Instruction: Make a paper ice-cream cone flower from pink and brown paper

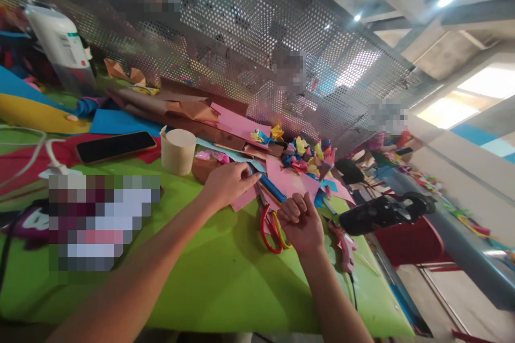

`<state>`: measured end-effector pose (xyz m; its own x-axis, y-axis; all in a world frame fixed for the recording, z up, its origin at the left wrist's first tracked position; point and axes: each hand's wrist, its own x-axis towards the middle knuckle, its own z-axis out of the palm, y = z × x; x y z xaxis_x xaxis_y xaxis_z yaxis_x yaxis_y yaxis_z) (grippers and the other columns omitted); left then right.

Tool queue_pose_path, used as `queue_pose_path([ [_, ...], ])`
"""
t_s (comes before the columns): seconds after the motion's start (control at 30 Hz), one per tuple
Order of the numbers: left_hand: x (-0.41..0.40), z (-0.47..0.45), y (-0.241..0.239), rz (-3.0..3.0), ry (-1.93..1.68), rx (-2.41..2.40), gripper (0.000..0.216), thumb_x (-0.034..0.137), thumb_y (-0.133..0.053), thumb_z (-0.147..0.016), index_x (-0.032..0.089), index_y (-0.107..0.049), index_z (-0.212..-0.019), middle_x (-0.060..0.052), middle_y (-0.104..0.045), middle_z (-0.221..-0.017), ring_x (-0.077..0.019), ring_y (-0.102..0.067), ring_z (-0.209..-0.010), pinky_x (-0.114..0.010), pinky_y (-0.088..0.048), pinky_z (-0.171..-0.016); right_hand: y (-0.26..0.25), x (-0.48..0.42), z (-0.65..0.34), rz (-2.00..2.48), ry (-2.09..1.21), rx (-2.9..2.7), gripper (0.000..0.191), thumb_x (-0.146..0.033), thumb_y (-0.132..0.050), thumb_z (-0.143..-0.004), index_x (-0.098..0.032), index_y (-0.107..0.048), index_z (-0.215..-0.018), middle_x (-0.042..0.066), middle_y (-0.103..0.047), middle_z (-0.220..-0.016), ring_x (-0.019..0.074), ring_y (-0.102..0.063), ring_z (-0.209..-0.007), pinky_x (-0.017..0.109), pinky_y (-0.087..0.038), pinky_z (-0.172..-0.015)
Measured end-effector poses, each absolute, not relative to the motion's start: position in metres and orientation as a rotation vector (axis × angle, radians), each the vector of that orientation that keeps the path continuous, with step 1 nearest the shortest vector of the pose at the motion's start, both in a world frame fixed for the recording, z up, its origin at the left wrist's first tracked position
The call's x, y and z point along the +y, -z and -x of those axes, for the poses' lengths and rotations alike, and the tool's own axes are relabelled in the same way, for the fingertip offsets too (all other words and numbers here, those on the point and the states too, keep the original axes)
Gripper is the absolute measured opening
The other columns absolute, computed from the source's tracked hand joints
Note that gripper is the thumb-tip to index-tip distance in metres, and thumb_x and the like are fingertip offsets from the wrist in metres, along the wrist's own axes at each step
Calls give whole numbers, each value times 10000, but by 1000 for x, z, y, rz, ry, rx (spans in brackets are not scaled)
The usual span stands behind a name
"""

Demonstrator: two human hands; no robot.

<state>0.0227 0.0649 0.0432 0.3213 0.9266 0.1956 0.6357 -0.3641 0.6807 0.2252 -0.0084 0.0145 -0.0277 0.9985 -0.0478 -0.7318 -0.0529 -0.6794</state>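
Note:
A dark blue paper roll runs between my two hands over the green table. My left hand pinches its far left end with thumb and fingertips. At the near right end, the curled fingers of my right hand close on the roll, which partly hides behind them. Below the roll lie scissors with red handles and a second pair with yellow handles, partly covered by my right hand. Pink paper sheets lie behind the roll. To the right of my right hand rests a pink glue gun with a black cord.
A roll of masking tape and a dark phone are at the left. Several folded paper flowers pile up before the perforated metal screen. A black bottle lies near the right edge of the green table.

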Motion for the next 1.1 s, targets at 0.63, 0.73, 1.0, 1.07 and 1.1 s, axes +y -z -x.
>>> queue_pose_path([
  [0.63, 74, -12, -23, -2320, -198, 1521, 246, 331, -662, -808, 183, -636, -1003, -150, -729, -1091, -341, -685, -1043, -360, -513, -796, 1, -4, -228, 751, -1408, -785, 493, -177, -772, -674, -201, -296, -550, -101, -196, -462, 86, -123, -447, 225, -203, -452],
  [0.73, 75, -11, -29, -2259, -402, 1431, 329, 357, -720, -773, 195, -610, -1038, -121, -729, -1090, -318, -685, -1022, -337, -501, -771, 0, -3, -225, 763, -1374, -807, 468, -249, -800, -678, -211, -348, -560, -96, -246, -467, 87, -163, -449, 228, -204, -446],
  [1.0, 56, -44, -20, -1912, -1038, 1103, 304, 309, -783, -725, 208, -550, -893, -1, -699, -847, -175, -658, -786, -261, -475, -705, 10, -3, -217, 1020, -1159, -1028, 388, -328, -809, -681, -229, -639, -1015, 20, -648, -920, 138, -542, -719, 247, -429, -634],
  [1.07, 50, -51, -16, -1846, -1068, 1044, 314, 319, -789, -722, 204, -543, -880, 5, -684, -812, -163, -645, -749, -258, -478, -693, 16, -2, -215, 1106, -1063, -1166, 403, -271, -794, -677, -231, -634, -1045, 19, -651, -956, 137, -537, -709, 248, -428, -629],
  [1.1, 47, -54, -15, -1824, -1072, 1035, 322, 320, -795, -715, 203, -542, -875, 6, -680, -801, -162, -643, -742, -260, -479, -693, 19, -2, -214, 1138, -1026, -1228, 409, -253, -788, -670, -231, -633, -1048, 12, -651, -931, 134, -525, -678, 247, -423, -611],
])
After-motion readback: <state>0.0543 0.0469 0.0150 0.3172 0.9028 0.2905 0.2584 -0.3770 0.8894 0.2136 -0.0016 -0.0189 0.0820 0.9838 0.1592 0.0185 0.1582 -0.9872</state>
